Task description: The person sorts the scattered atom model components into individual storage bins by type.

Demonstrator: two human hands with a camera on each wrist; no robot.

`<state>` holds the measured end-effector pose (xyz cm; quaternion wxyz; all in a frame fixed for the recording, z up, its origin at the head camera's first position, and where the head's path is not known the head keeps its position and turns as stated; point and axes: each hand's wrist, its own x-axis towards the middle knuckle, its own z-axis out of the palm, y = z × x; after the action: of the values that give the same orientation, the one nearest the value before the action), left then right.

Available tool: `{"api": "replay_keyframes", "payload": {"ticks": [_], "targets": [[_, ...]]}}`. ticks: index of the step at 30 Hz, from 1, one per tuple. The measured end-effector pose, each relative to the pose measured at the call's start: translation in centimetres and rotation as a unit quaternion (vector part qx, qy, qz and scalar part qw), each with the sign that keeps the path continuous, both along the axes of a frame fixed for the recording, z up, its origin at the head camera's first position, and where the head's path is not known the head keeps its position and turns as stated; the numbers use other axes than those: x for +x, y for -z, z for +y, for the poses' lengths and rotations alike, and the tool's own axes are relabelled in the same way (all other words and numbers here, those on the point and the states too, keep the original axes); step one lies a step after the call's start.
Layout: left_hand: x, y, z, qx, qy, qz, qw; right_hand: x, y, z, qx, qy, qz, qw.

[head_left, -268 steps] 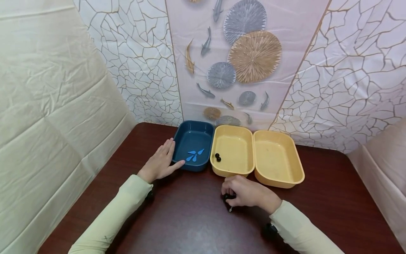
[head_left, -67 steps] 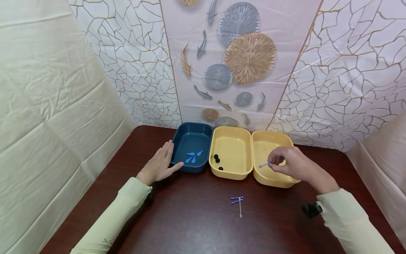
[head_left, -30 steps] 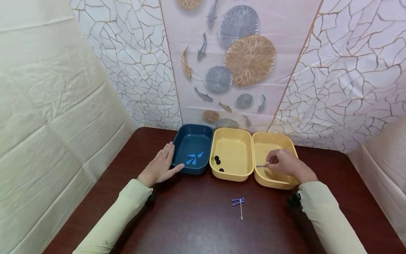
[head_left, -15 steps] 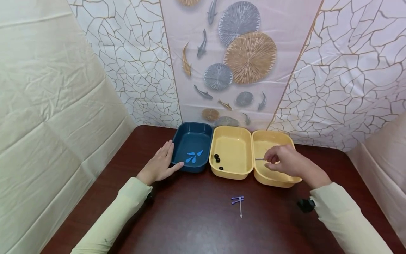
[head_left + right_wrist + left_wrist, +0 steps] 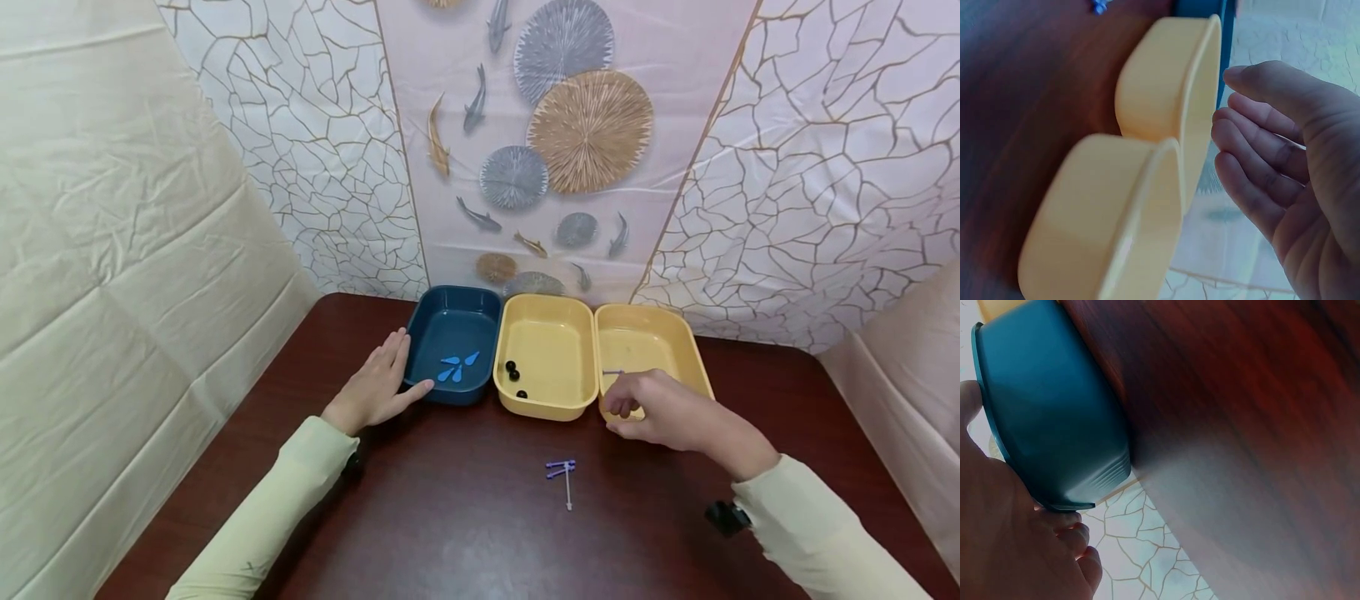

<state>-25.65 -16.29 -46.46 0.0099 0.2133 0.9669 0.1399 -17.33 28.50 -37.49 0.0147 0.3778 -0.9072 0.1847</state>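
My left hand lies with straight fingers along the left rim of the dark blue tray; its thumb touches the front corner. Several light blue teardrop-shaped pieces lie in that tray. Over the front rim of the right yellow tray hovers my right hand. In the right wrist view its fingers are loosely bent and hold nothing. A thin purple stick with small ends lies in that tray, partly hidden by the hand.
The middle yellow tray contains three small black balls. In front of the trays, two purple sticks and one pale stick lie together on the dark wooden table. A patterned cloth hangs behind.
The right hand has let go of a purple stick, now in the right yellow tray, and moved back toward its front rim. Since the oldest frame, a third black ball lies in the middle tray.
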Motion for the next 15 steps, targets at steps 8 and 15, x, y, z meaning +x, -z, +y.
{"api": "replay_keyframes", "payload": {"ticks": [8, 15], "targets": [[-0.1, 0.0, -0.1, 0.001, -0.001, -0.001, 1.0000, 0.4, 1.9, -1.7, -0.015, -0.050, -0.021, 0.9984], [0.1, -0.1, 0.0, 0.005, 0.000, -0.003, 1.0000, 0.6, 4.0, -3.1, -0.005, -0.072, -0.041, 0.9965]]}}
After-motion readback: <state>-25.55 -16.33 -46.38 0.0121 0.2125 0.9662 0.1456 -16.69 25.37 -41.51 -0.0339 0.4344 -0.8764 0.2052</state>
